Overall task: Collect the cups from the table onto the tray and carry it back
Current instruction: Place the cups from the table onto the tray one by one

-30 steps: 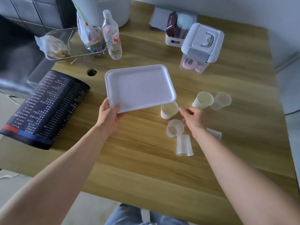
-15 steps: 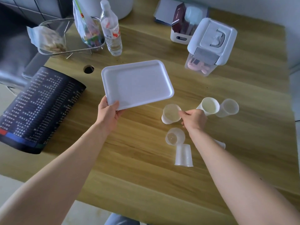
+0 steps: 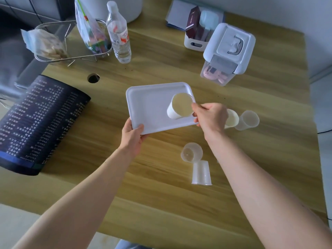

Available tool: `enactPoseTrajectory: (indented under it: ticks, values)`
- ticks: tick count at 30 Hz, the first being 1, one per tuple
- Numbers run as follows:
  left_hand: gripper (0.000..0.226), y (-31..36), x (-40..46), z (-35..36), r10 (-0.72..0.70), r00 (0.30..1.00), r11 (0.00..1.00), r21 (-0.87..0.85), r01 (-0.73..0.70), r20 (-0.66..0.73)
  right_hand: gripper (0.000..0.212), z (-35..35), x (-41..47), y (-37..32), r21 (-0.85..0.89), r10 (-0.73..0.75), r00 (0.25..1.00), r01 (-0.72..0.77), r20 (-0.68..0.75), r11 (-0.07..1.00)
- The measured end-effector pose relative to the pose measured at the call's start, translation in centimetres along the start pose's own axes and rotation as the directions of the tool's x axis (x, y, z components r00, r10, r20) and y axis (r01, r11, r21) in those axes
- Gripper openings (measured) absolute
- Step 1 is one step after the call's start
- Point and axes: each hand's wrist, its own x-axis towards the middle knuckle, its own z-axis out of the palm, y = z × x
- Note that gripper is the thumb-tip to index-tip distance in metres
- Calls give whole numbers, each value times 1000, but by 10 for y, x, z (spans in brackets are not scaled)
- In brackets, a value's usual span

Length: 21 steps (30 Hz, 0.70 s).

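My left hand [image 3: 132,136] grips the near left corner of a white tray [image 3: 149,106], held above the wooden table [image 3: 161,203]. My right hand [image 3: 210,116] pinches the rim of a white paper cup [image 3: 177,108] over the tray's right side; whether the cup touches the tray I cannot tell. Two more cups stand right of that hand: a white one [image 3: 232,119], partly hidden, and a clear one [image 3: 248,120]. Nearer me, a clear cup [image 3: 191,152] lies on its side and another [image 3: 201,174] stands upside down.
A dark printed mat [image 3: 39,123] lies at the left. At the back stand a water bottle [image 3: 119,35], a wire basket [image 3: 71,42] with bags, a lidded storage box [image 3: 228,53] and a small white caddy [image 3: 195,35]. A cable hole [image 3: 93,78] pierces the table.
My right hand has lifted the white cup off the table and moved it left over the tray. The tray has shifted right and closer to the cups.
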Motion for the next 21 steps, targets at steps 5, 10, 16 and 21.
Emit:
enactPoseTrajectory:
  ticks: [5,10,16,21]
  values:
    - [49,-14,-8,-1,-57,993,998,-34,61,101,29,47,0,-24,26,-24,998,23,53,999]
    - [45,-17,-11,-1,-72,991,996,-48,78,109,32,71,-4,-31,18,-1,997,-1,79,1000]
    - [45,-19,-6,-3,-91,989,995,-33,96,119,44,74,-3,-26,67,53,994,-60,93,996]
    - [47,-21,2,0,-114,986,993,-9,116,123,54,50,11,-12,91,87,996,-89,26,992]
